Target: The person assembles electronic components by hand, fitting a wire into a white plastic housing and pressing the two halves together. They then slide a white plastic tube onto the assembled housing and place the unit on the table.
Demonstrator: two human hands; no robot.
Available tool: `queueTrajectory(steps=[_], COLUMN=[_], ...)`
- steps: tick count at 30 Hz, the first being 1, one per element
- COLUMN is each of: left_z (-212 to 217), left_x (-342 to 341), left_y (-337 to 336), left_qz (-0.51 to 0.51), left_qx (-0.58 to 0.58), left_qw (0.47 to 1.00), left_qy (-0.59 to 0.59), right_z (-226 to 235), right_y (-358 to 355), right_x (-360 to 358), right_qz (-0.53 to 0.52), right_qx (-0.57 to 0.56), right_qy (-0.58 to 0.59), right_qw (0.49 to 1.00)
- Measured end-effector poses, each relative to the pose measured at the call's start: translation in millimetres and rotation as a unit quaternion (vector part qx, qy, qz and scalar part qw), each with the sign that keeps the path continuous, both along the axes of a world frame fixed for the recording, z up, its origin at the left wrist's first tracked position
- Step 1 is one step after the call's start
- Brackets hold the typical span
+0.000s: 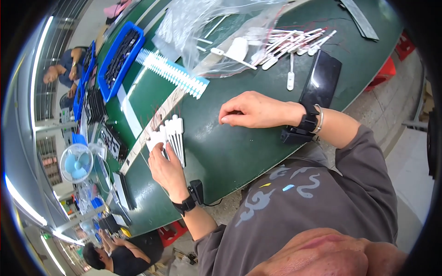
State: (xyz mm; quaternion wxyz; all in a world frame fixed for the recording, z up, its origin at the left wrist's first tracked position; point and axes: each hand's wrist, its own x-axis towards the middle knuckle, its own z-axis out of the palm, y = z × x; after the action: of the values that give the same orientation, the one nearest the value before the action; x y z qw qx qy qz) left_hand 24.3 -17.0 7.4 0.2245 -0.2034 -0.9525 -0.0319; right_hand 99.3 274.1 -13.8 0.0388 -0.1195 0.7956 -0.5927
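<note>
My left hand [166,169] rests on the green table [239,152] and holds down a row of several white paddle-shaped plastic sticks [171,136] laid side by side. My right hand [255,110] hovers palm down just to the right of them, fingers curled loosely, with nothing seen in it. Farther back lies a loose pile of the same white sticks with thin red wires [290,41], and one single stick [290,73] lies apart in front of the pile.
A crumpled clear plastic bag [207,27] lies at the back. A white-and-blue comb-like rack [172,72], a blue tray of dark parts [119,57] and a black flat slab [322,78] sit around. A small fan [76,163] stands left; other people work at the far left and below.
</note>
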Motion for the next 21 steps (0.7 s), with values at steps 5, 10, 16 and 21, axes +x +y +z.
queueTrajectory(steps=[5, 10, 16, 21], left_z=[16, 17, 13, 5], left_x=[18, 33, 48, 50], left_y=[55, 83, 133, 180], left_qz=[-0.106, -0.217, -0.332, -0.414], left_qx=[0.087, 0.112, 0.092, 0.111], left_qw=[0.986, 0.958, 0.908, 0.851], left_qy=[-0.096, -0.15, -0.24, -0.303], right_z=[12, 51, 38, 22], right_y=[9, 40, 110, 142], right_x=[12, 58, 108, 141], right_qz=[0.009, 0.048, -0.161, -0.347], right_qx=[0.015, 0.084, 0.175, 0.118], right_qy=[0.033, 0.161, 0.127, 0.007], right_qw=[0.999, 0.982, 0.963, 0.93])
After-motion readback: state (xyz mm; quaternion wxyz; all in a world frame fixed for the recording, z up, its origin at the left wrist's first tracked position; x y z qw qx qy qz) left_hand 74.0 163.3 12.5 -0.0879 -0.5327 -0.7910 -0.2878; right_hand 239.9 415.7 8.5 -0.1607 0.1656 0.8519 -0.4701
